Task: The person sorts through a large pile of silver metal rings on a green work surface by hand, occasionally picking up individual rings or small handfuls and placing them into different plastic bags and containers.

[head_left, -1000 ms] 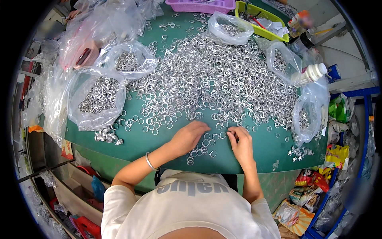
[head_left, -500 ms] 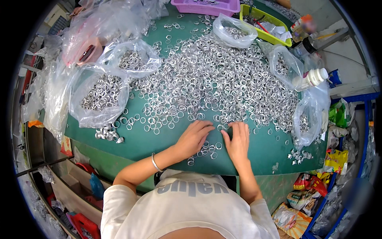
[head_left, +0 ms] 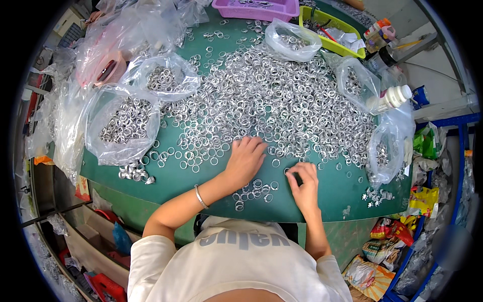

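A wide heap of silver-coloured rings (head_left: pixel 236 95) covers the middle of the green table. My left hand (head_left: pixel 245 160) lies palm down at the heap's near edge, its fingers stretched over the closest rings. To its right, my right hand (head_left: pixel 305 187) is curled, thumb and fingertips together on a ring (head_left: pixel 286 171) that shows at their left side. Between my wrists sits a small group of separate rings (head_left: pixel 257 189), near the table's front edge. What lies beneath my left fingers is hidden.
Clear plastic bags of rings stand at left (head_left: pixel 126 123) and right (head_left: pixel 385 156). A purple basket (head_left: pixel 256 11) and a yellow-green tray (head_left: pixel 352 48) are at the back. A white bottle (head_left: pixel 392 98) lies at right. Small metal pieces (head_left: pixel 376 197) sit near the right corner.
My left hand has moved forward onto the heap's edge. My right hand has drawn back toward me, and its fingers have closed on a ring.
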{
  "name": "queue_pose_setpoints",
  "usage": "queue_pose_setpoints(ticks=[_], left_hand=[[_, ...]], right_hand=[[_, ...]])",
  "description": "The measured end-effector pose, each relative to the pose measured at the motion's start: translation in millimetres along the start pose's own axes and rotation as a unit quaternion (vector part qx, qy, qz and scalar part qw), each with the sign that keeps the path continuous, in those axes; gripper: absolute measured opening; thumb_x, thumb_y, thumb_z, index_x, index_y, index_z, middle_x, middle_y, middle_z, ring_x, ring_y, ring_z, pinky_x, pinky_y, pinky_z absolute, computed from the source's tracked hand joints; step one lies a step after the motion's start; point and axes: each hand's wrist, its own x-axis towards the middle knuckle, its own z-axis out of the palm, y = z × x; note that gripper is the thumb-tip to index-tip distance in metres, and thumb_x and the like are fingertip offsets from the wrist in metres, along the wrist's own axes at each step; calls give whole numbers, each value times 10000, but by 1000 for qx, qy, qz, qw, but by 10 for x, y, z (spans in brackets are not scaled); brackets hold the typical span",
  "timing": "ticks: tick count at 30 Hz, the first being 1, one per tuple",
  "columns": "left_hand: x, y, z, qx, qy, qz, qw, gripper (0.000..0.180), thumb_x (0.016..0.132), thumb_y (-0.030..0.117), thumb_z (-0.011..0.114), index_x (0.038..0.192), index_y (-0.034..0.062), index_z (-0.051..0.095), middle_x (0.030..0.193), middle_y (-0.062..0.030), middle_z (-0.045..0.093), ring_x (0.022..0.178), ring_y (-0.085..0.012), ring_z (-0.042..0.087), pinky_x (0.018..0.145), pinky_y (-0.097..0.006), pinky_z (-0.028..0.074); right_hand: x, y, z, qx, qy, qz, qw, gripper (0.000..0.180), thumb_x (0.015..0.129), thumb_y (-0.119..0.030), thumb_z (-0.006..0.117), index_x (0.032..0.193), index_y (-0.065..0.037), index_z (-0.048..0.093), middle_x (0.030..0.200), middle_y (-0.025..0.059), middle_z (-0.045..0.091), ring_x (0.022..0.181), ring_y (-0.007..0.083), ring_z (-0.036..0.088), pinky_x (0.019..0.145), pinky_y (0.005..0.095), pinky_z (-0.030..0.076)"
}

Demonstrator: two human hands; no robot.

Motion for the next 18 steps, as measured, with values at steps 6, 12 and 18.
queue_pose_setpoints(ticks=[6,12,18], left_hand=[[75,22,92,23,-15,16,999,346,752,117,691,1082,63,602,1124,-83,523,1028,-251,477,825,-390,353],[89,25,30,-20,-1,-12,1000,336,731,92,703,1047,67,594,1111,-80,519,1032,-260,481,830,-400,351],[114,-5,-40,34,47,-50,997,384,744,47,676,1113,73,576,1137,-75,517,1040,-275,484,841,-410,349]], right_hand=[[-7,-22,-5,-53,-25,-27,998,200,743,-49,719,920,-26,628,874,122,578,830,313,533,760,393,426],[87,-8,15,-62,66,-6,996,193,773,-57,693,946,-19,616,923,124,577,849,313,530,751,401,424],[218,-26,168,-177,60,-21,982,126,766,-61,692,869,-52,619,923,93,541,856,282,508,723,386,369]])
